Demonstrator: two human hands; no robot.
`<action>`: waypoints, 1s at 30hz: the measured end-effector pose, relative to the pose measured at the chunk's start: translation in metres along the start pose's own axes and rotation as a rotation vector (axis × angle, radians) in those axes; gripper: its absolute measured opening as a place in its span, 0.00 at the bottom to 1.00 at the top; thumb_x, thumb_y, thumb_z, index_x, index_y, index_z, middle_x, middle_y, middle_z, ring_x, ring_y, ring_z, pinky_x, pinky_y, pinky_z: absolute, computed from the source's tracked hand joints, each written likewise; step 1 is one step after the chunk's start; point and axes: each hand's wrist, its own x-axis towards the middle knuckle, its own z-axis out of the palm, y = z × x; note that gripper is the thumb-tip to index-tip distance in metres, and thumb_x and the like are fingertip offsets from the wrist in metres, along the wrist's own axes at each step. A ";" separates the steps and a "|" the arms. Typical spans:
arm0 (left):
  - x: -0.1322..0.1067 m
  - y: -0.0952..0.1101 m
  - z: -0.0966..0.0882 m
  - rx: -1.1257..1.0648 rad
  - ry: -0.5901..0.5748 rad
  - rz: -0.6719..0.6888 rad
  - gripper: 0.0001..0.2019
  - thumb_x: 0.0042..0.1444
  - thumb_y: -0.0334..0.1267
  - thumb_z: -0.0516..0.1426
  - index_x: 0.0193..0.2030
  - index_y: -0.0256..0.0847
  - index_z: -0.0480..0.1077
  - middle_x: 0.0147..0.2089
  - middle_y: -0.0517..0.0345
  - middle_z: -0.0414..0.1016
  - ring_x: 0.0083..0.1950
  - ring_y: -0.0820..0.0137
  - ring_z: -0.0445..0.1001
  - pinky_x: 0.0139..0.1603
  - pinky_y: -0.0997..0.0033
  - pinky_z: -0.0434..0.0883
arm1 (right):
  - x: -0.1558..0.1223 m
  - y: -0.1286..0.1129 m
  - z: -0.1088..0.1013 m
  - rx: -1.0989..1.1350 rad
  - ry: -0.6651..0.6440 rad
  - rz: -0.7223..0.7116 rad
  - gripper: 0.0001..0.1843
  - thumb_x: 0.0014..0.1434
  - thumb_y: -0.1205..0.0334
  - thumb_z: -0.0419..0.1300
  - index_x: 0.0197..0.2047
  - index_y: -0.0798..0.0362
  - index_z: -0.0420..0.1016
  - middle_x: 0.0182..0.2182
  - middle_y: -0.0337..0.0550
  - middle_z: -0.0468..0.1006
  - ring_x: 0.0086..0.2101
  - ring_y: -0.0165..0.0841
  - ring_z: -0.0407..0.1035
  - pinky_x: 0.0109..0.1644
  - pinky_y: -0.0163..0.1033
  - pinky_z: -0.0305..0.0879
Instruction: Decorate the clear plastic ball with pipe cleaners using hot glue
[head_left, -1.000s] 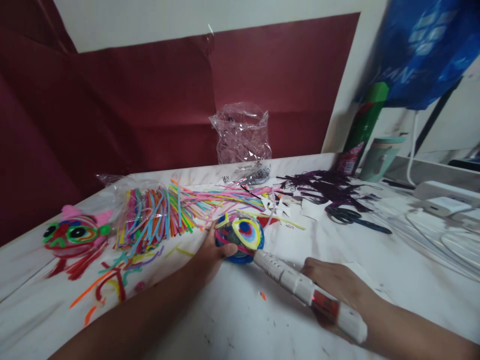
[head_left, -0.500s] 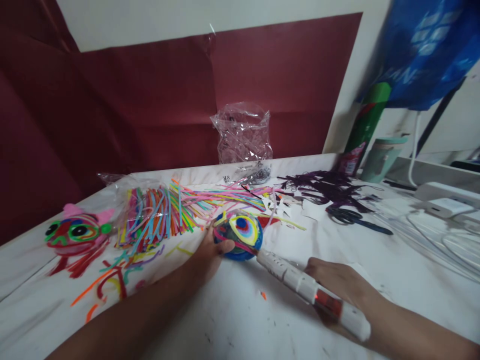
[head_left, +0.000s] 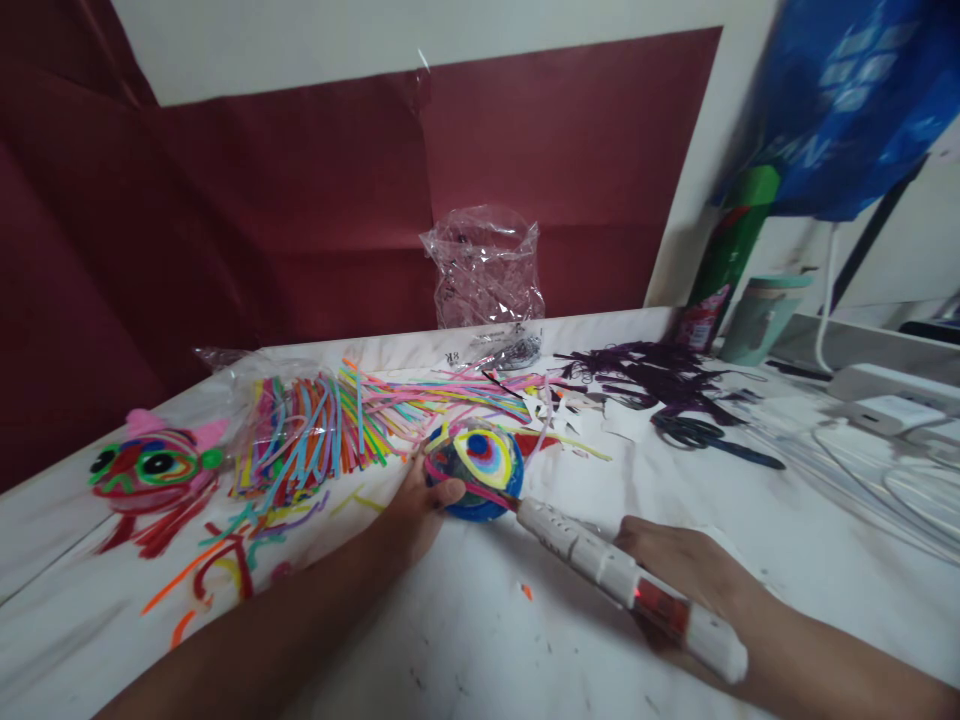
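My left hand [head_left: 424,500] is closed on the left edge of a round craft mask [head_left: 487,458], its thumb over the front. The mask has a blue rim and a big eye of yellow, white, red and blue rings. A pink pipe cleaner [head_left: 484,492] runs across its lower part. My right hand [head_left: 664,560] grips a white glue gun [head_left: 592,555] with a small red light; its fingers are partly hidden behind the gun. The gun's nozzle is at the lower right edge of the mask, by the pipe cleaner's end.
Bundled pipe cleaners [head_left: 307,425] and cut scraps [head_left: 232,560] lie left, beside a finished-looking pink face [head_left: 154,465]. Scissors [head_left: 712,440], purple strands [head_left: 645,375] and white cables [head_left: 862,500] lie right. A clear plastic bag [head_left: 487,265] stands at the back, a green cup [head_left: 765,320] at back right.
The glue gun and my right hand have shifted very slightly right. My left hand keeps its hold, and the mask has barely moved.
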 end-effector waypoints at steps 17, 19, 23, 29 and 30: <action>-0.001 -0.001 0.000 0.004 0.026 -0.011 0.41 0.38 0.41 0.69 0.60 0.44 0.58 0.54 0.45 0.72 0.58 0.49 0.69 0.58 0.47 0.66 | -0.001 0.002 0.003 0.008 0.000 -0.030 0.12 0.51 0.75 0.53 0.33 0.48 0.56 0.26 0.36 0.67 0.26 0.29 0.63 0.28 0.33 0.56; -0.001 -0.001 0.000 0.004 0.022 -0.006 0.41 0.38 0.41 0.69 0.60 0.44 0.58 0.54 0.45 0.73 0.58 0.49 0.69 0.58 0.47 0.66 | -0.001 0.002 0.003 -0.002 0.009 -0.040 0.12 0.52 0.75 0.53 0.33 0.49 0.56 0.26 0.36 0.67 0.25 0.29 0.63 0.28 0.34 0.56; -0.001 -0.003 0.000 -0.001 0.007 -0.011 0.41 0.37 0.39 0.69 0.60 0.44 0.59 0.55 0.45 0.72 0.59 0.48 0.68 0.60 0.46 0.64 | 0.001 -0.001 0.002 -0.007 0.001 -0.007 0.11 0.53 0.75 0.53 0.35 0.49 0.58 0.27 0.37 0.70 0.26 0.30 0.65 0.28 0.35 0.58; -0.001 -0.004 -0.001 -0.012 0.018 -0.022 0.43 0.36 0.40 0.70 0.61 0.44 0.58 0.55 0.45 0.72 0.60 0.47 0.67 0.60 0.45 0.63 | 0.000 0.001 0.006 -0.006 -0.003 -0.024 0.11 0.53 0.75 0.52 0.34 0.48 0.57 0.26 0.36 0.68 0.26 0.30 0.65 0.28 0.35 0.57; -0.001 -0.004 -0.001 -0.010 0.020 -0.020 0.44 0.36 0.40 0.70 0.61 0.45 0.58 0.54 0.45 0.73 0.59 0.47 0.67 0.59 0.45 0.64 | 0.000 0.003 0.007 -0.003 0.002 -0.026 0.11 0.53 0.74 0.53 0.34 0.48 0.57 0.26 0.36 0.68 0.26 0.30 0.64 0.28 0.35 0.57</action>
